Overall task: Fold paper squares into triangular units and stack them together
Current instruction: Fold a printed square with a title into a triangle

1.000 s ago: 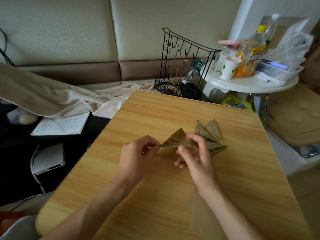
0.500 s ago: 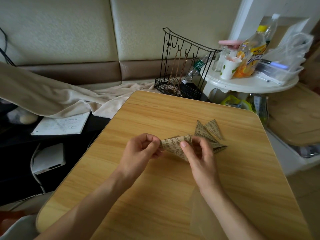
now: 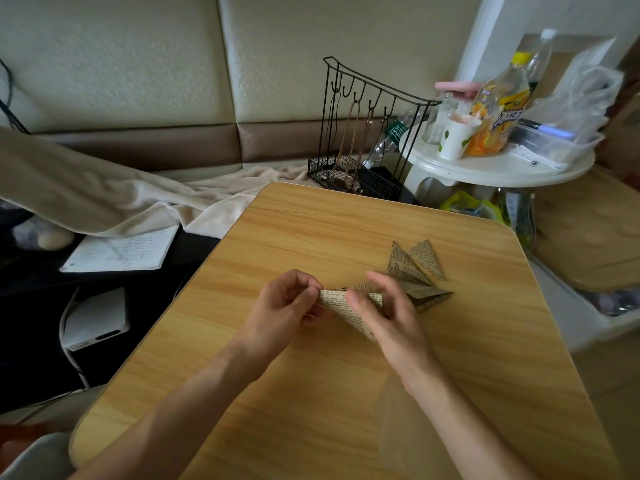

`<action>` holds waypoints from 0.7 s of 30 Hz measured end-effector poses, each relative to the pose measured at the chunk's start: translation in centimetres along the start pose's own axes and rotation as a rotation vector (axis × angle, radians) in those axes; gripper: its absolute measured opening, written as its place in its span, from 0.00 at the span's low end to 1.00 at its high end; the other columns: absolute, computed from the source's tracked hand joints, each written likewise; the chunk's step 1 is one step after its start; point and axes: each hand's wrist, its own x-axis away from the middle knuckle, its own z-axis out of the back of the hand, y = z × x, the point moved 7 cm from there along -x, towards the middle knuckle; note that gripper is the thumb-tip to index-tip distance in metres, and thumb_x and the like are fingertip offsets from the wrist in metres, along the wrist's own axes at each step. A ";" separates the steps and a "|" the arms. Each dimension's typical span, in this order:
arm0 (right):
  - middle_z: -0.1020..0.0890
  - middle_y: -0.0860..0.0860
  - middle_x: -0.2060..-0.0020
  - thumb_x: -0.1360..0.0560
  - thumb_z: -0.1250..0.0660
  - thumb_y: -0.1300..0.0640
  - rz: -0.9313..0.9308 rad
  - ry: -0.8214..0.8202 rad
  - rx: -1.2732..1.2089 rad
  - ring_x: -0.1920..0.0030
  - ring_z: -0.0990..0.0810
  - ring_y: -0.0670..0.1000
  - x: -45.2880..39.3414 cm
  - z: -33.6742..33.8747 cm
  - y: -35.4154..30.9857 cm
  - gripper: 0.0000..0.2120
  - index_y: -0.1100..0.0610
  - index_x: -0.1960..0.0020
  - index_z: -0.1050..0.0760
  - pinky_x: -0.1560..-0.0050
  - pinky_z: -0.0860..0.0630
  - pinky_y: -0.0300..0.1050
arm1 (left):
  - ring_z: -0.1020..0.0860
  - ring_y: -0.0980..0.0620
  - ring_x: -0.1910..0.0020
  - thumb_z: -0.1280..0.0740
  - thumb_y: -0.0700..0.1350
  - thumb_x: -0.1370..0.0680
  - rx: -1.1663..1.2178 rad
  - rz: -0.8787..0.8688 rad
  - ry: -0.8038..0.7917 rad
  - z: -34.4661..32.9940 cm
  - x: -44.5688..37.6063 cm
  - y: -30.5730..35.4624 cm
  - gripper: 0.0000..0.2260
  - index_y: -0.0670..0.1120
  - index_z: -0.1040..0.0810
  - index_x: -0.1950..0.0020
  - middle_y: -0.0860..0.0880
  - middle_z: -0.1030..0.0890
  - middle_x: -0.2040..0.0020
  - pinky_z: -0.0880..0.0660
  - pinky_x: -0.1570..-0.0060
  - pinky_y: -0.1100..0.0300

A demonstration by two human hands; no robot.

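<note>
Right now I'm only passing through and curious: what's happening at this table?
A person is folding newsprint-patterned paper. Both hands hold one piece of paper just above the wooden table: the left hand pinches its left edge, and the right hand grips its right side with the thumb on top. Beside them, to the right, lies a small pile of finished triangular units.

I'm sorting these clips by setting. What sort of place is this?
Probably a lived-in home room, not a workshop: a padded sofa back with a blanket draped over it, a wooden table, and a white side table crowded with drink bottles.
</note>
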 end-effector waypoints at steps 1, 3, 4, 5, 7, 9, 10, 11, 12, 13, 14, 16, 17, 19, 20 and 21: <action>0.20 0.32 0.46 0.28 0.27 0.36 0.028 0.017 0.005 0.46 0.24 0.29 0.0 0.2 -0.2 0.23 0.43 0.37 0.21 0.48 0.30 0.26 | 0.18 0.56 0.63 0.37 0.34 0.16 0.009 0.009 0.002 0.0 0.0 -0.2 0.06 0.33 0.23 0.46 0.45 0.19 0.60 0.21 0.60 0.62; 0.16 0.40 0.61 0.25 0.26 0.45 0.088 0.035 -0.021 0.60 0.20 0.38 0.0 0.4 -0.7 0.10 0.49 0.47 0.18 0.58 0.28 0.29 | 0.17 0.55 0.62 0.36 0.35 0.17 0.013 0.032 -0.004 -0.1 -0.1 -0.5 0.05 0.34 0.22 0.45 0.46 0.19 0.59 0.19 0.57 0.59; 0.19 0.42 0.69 0.23 0.26 0.48 0.104 0.028 -0.049 0.68 0.24 0.41 0.0 0.3 -0.7 0.07 0.51 0.50 0.18 0.63 0.29 0.31 | 0.17 0.54 0.61 0.34 0.35 0.18 0.009 0.042 -0.015 -0.1 -0.1 -0.7 0.04 0.35 0.21 0.45 0.46 0.18 0.59 0.19 0.56 0.59; 0.25 0.43 0.75 0.22 0.26 0.50 0.110 0.015 -0.075 0.73 0.29 0.43 0.1 0.2 -0.6 0.06 0.53 0.51 0.19 0.68 0.32 0.33 | 0.16 0.53 0.60 0.31 0.36 0.19 0.007 0.051 -0.028 -0.1 -0.1 -0.8 0.04 0.36 0.21 0.45 0.47 0.17 0.59 0.18 0.56 0.60; 0.31 0.43 0.80 0.22 0.26 0.51 0.126 0.016 -0.081 0.77 0.35 0.44 0.0 0.2 -0.5 0.07 0.55 0.52 0.19 0.72 0.36 0.34 | 0.15 0.51 0.59 0.28 0.36 0.21 0.009 0.061 -0.040 0.0 -0.1 -1.1 0.06 0.38 0.20 0.45 0.47 0.16 0.58 0.18 0.55 0.61; 0.25 0.42 0.76 0.24 0.25 0.52 0.160 0.043 -0.057 0.73 0.29 0.42 0.0 0.2 -0.7 0.06 0.54 0.53 0.19 0.67 0.32 0.36 | 0.15 0.51 0.58 0.27 0.34 0.23 0.009 0.048 -0.017 0.3 -0.1 -1.2 0.06 0.38 0.19 0.47 0.46 0.15 0.59 0.17 0.53 0.60; 0.22 0.40 0.71 0.24 0.25 0.53 0.182 0.058 -0.040 0.68 0.26 0.41 0.0 0.2 -0.9 0.05 0.53 0.54 0.18 0.62 0.30 0.37 | 0.16 0.51 0.58 0.27 0.33 0.23 0.005 0.037 0.001 0.6 -0.2 -1.2 0.05 0.38 0.18 0.48 0.45 0.15 0.59 0.17 0.52 0.59; 0.20 0.39 0.67 0.24 0.24 0.53 0.199 0.064 -0.029 0.64 0.23 0.41 0.0 0.1 -1.0 0.04 0.52 0.54 0.18 0.58 0.30 0.37 | 0.16 0.51 0.58 0.27 0.33 0.23 0.004 0.025 0.018 0.8 -0.2 -1.1 0.06 0.38 0.18 0.48 0.45 0.15 0.59 0.17 0.52 0.59; 0.18 0.39 0.63 0.24 0.24 0.54 0.210 0.062 -0.027 0.60 0.21 0.41 0.0 0.1 -1.1 0.03 0.51 0.53 0.18 0.55 0.29 0.37 | 0.16 0.51 0.58 0.27 0.32 0.24 0.007 0.011 0.031 1.0 -0.3 -1.0 0.06 0.39 0.17 0.48 0.45 0.15 0.59 0.18 0.53 0.61; 0.17 0.39 0.62 0.24 0.24 0.54 0.214 0.058 -0.033 0.58 0.20 0.41 0.0 0.0 -1.0 0.03 0.51 0.53 0.18 0.54 0.28 0.37 | 0.16 0.52 0.58 0.27 0.32 0.24 0.005 -0.004 0.039 1.1 -0.3 -0.9 0.06 0.39 0.17 0.49 0.45 0.15 0.60 0.19 0.54 0.63; 0.18 0.39 0.62 0.23 0.24 0.54 0.217 0.055 -0.038 0.59 0.20 0.41 0.0 0.0 -1.0 0.03 0.50 0.53 0.18 0.55 0.28 0.37 | 0.16 0.52 0.58 0.27 0.32 0.24 -0.008 -0.020 0.042 1.3 -0.3 -0.7 0.06 0.40 0.17 0.49 0.46 0.15 0.59 0.20 0.54 0.64; 0.18 0.40 0.65 0.23 0.24 0.53 0.226 0.060 -0.025 0.62 0.22 0.41 0.0 0.1 -0.9 0.03 0.49 0.55 0.18 0.58 0.29 0.38 | 0.16 0.51 0.56 0.26 0.34 0.24 -0.109 -0.063 0.036 1.3 -0.3 -0.2 0.08 0.45 0.15 0.49 0.47 0.14 0.58 0.20 0.52 0.64; 0.18 0.40 0.65 0.23 0.24 0.53 0.235 0.064 -0.018 0.62 0.21 0.42 0.0 0.2 -0.9 0.04 0.48 0.55 0.18 0.57 0.29 0.39 | 0.16 0.51 0.55 0.26 0.35 0.24 -0.186 -0.088 0.025 1.2 -0.2 0.0 0.09 0.48 0.15 0.48 0.49 0.14 0.57 0.21 0.51 0.63; 0.16 0.43 0.61 0.23 0.24 0.54 0.270 0.083 -0.014 0.57 0.18 0.45 0.0 0.5 -1.3 0.04 0.48 0.55 0.18 0.54 0.26 0.40 | 0.16 0.54 0.55 0.24 0.37 0.24 -0.297 -0.129 0.002 0.7 -0.1 0.3 0.11 0.53 0.13 0.48 0.52 0.14 0.57 0.22 0.51 0.65; 0.15 0.45 0.59 0.23 0.24 0.54 0.291 0.097 -0.010 0.53 0.17 0.48 0.1 0.7 -1.5 0.04 0.47 0.55 0.17 0.51 0.25 0.40 | 0.17 0.56 0.56 0.24 0.38 0.25 -0.332 -0.152 -0.001 0.5 0.0 0.5 0.11 0.54 0.13 0.49 0.54 0.14 0.57 0.22 0.52 0.65; 0.14 0.46 0.57 0.23 0.25 0.55 0.306 0.108 -0.005 0.51 0.17 0.49 0.1 0.8 -1.6 0.04 0.47 0.55 0.17 0.49 0.24 0.42 | 0.17 0.58 0.56 0.23 0.38 0.26 -0.374 -0.185 0.012 0.4 0.2 0.8 0.11 0.54 0.12 0.50 0.55 0.14 0.58 0.22 0.52 0.64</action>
